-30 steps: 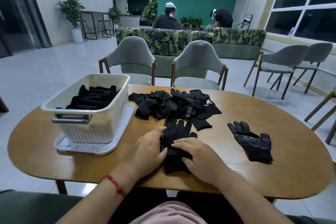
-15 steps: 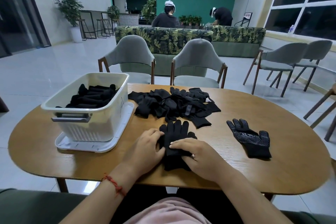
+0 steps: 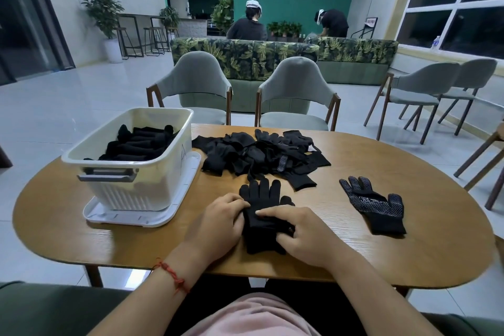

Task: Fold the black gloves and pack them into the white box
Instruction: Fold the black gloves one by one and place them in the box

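Observation:
A black glove (image 3: 260,198) lies flat near the table's front edge, fingers pointing away from me. My left hand (image 3: 218,222) pinches its left edge at the palm. My right hand (image 3: 300,232) rests on its cuff half, index finger stretched over the palm and thumb curled at the glove's right edge. A loose pile of black gloves (image 3: 261,154) lies just behind. One dotted black glove (image 3: 373,203) lies flat to the right. The white box (image 3: 136,172) at the left holds several folded black gloves (image 3: 139,143).
The box stands on its white lid (image 3: 131,217) on the oval wooden table (image 3: 409,248). Two grey chairs (image 3: 294,93) face me across the table, more stand at the right. Two people are behind a leaf-patterned sofa (image 3: 245,60) far back.
My left hand's fingers have curled in from lying beside the glove to pinching its left edge. My right hand has shifted slightly on the glove's cuff half.

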`<action>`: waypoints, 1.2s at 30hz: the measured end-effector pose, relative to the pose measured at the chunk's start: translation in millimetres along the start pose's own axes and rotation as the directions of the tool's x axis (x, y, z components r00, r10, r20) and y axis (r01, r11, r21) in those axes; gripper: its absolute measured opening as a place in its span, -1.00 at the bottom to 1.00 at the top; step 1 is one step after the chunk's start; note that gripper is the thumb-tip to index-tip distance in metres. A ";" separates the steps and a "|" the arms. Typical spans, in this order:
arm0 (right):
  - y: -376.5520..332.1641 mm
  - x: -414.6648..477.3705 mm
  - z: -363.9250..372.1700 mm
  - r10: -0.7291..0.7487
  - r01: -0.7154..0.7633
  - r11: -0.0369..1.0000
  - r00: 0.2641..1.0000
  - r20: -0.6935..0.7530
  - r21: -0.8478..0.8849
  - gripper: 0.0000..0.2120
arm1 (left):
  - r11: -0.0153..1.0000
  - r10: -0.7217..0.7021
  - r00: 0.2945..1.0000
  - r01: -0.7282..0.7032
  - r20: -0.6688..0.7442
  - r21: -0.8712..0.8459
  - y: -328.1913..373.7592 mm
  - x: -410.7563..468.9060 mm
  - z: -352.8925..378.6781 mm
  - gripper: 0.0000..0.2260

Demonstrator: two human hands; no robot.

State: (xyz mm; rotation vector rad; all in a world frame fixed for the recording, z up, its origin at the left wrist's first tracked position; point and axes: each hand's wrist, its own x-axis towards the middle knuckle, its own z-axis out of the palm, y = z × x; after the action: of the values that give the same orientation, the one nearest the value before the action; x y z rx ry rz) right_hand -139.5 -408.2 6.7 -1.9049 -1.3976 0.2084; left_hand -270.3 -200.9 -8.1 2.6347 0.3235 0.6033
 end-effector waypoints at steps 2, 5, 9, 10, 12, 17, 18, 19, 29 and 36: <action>0.6 0.5 -1.2 0.004 -0.004 1.000 1.000 0.013 0.014 -0.33 | 1.000 -0.016 1.000 0.016 0.003 -0.022 -0.5 -1.5 -1.0 -0.70; 4.9 1.7 -2.9 0.054 -0.048 0.994 0.997 -0.062 0.100 -0.30 | 0.995 0.012 1.000 -0.011 0.009 -0.097 -2.3 -2.9 -5.0 -0.69; 11.2 6.4 -0.4 0.143 -0.133 0.988 0.978 -0.150 0.075 -0.59 | 0.989 0.109 0.991 -0.100 0.078 -0.110 -4.3 -2.9 -3.8 -0.85; 13.3 7.7 1.9 0.140 -0.144 0.990 0.979 -0.150 -0.013 -0.71 | 0.990 0.114 0.990 -0.107 0.083 -0.091 -4.7 -2.9 -2.9 -0.85; 18.5 9.9 6.9 0.154 -0.178 0.968 0.978 -0.142 -0.174 -0.74 | 0.991 0.125 0.988 -0.120 0.085 -0.065 -5.0 -2.6 -1.3 -0.84; 25.6 14.9 6.2 0.231 -0.290 0.927 0.941 -0.246 -0.237 -0.68 | 0.990 0.110 0.989 -0.101 0.099 -0.099 -5.6 -5.0 -6.4 -0.83; 26.2 14.4 5.5 0.236 -0.304 0.925 0.930 -0.282 -0.229 -0.68 | 0.989 0.107 0.989 -0.095 0.099 -0.114 -6.3 -6.2 -7.7 -0.86; 26.0 12.8 4.2 0.237 -0.307 0.931 0.919 -0.315 -0.196 -0.68 | 0.988 0.104 0.990 -0.091 0.094 -0.128 -7.3 -7.5 -8.6 -0.86; -3.9 -16.6 0.7 -0.166 0.155 0.982 0.981 -0.098 -0.108 -0.86 | 0.980 0.041 0.998 -0.032 0.044 -0.195 -8.9 -10.6 -11.4 -0.74; 2.5 -13.6 6.6 -0.148 0.125 0.973 0.983 -0.107 -0.194 -0.93 | 0.976 0.081 0.994 -0.064 0.076 -0.208 -6.5 -12.9 -14.0 -0.81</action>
State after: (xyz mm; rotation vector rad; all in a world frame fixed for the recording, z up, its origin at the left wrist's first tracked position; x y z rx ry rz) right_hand -146.5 -417.3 -3.4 -1.9260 -1.5019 -0.1073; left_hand -289.0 -194.3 -4.1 2.4725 0.1318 0.5172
